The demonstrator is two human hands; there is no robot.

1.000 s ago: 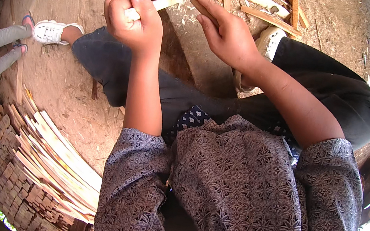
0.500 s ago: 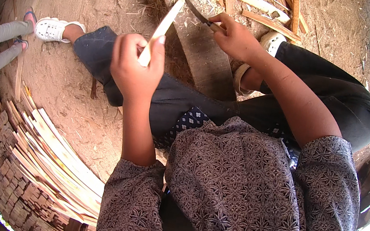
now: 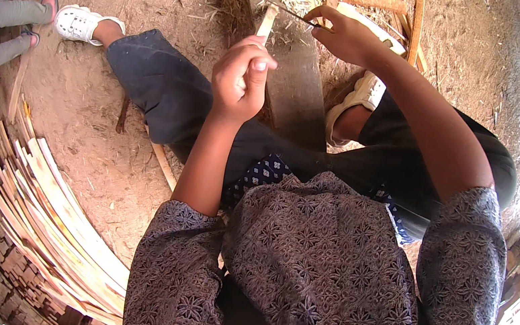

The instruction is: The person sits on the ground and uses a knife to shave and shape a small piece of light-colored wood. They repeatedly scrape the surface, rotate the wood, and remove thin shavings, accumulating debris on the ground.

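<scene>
Left hand point(image 3: 240, 79) shifted right and farther, fist closed round pale stick point(image 3: 267, 22) above plank point(image 3: 296, 86); right hand point(image 3: 348, 37) grips knife point(image 3: 297, 16), blade now at stick's far tip, contact unclear: seemingly cutting position.

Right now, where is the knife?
The knife is near the top middle of the head view, in the right hand, its blade pointing left at the far end of the stick in the left hand.
</scene>
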